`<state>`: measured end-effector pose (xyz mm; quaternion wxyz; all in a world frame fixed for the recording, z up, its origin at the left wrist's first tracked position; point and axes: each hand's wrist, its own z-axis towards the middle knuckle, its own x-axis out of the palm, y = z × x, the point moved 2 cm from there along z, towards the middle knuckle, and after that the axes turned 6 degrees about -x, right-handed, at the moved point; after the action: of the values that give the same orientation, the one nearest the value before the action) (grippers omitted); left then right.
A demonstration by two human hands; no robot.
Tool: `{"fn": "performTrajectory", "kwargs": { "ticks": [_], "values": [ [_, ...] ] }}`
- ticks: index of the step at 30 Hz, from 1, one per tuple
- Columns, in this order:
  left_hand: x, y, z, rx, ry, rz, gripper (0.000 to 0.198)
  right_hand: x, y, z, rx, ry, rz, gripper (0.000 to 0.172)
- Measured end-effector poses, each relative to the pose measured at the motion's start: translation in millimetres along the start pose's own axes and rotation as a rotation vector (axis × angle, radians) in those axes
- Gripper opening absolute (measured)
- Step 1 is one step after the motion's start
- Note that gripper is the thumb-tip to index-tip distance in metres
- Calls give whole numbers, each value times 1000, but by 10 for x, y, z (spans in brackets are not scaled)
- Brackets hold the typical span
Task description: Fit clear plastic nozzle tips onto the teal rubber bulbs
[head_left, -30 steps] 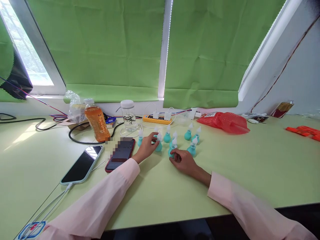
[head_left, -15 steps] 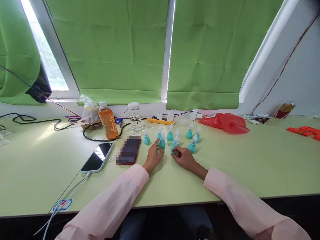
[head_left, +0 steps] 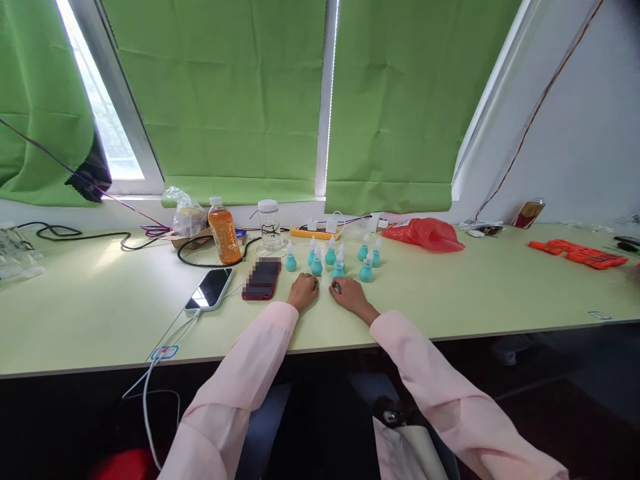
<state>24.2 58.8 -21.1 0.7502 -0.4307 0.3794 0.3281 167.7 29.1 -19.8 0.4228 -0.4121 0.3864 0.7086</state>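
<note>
Several small teal nasal aspirators, squeeze bulbs with pointed whitish tips, stand upright in a loose group on the pale green table [head_left: 450, 293]. My left hand [head_left: 303, 291] rests on the tabletop just in front of the aspirator [head_left: 317, 267] at the near left, its fingers curled in. My right hand [head_left: 349, 294] lies opposite, also loosely closed, right by the nearest middle aspirator [head_left: 338, 269]. Nothing shows in either hand. Another aspirator [head_left: 366, 271] stands to the right of my right hand, and one [head_left: 291, 261] stands at the group's left end.
Left of the aspirators lie a dark phone [head_left: 262, 279] and a light-cased phone [head_left: 209, 291] with a white cable. Behind stand an orange drink bottle [head_left: 225, 235], a clear jar [head_left: 270, 230] and a yellow power strip [head_left: 314, 233]. A red plastic bag [head_left: 425, 235] and orange pieces [head_left: 575, 252] lie rightward.
Both hands have drawn back from the aspirators towards me. The fingers of my left hand have curled in. The camera view has shifted, showing more below the table edge.
</note>
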Motion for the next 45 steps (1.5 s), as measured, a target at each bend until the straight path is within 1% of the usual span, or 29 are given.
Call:
{"fn": "performTrajectory", "kwargs": {
  "ticks": [3,7,12,16,22,27,30,32,38,42,45],
  "values": [
    [-13,-2,-2,-3,35,55,21,-15,23,-21,9,48,-46,23],
    [-33,-5,21,-41,50,114,22,-28,27,-7,43,93,-76,26],
    [-38,-38,62,-94,47,184,23,-24,15,26,105,103,-77,26],
    [-70,-79,77,-120,24,218,23,-18,11,59,116,85,-62,27],
    [-148,-90,121,-169,-17,205,22,3,-56,148,150,18,-50,25],
    [-113,-90,141,-156,-24,168,21,22,-132,171,216,-76,-32,25],
    [-67,-82,152,-147,-35,152,22,16,-168,166,275,-161,-23,36],
    [-49,-80,161,-133,-47,137,22,2,-186,166,319,-215,-15,41],
    [-66,-76,187,-127,-116,76,23,-53,-210,163,409,-321,28,35],
    [-69,-83,187,-137,-153,15,23,-56,-222,169,403,-341,63,40],
    [-69,-144,161,-118,-164,-47,21,-54,-212,184,335,-337,98,44]
  ]
}}
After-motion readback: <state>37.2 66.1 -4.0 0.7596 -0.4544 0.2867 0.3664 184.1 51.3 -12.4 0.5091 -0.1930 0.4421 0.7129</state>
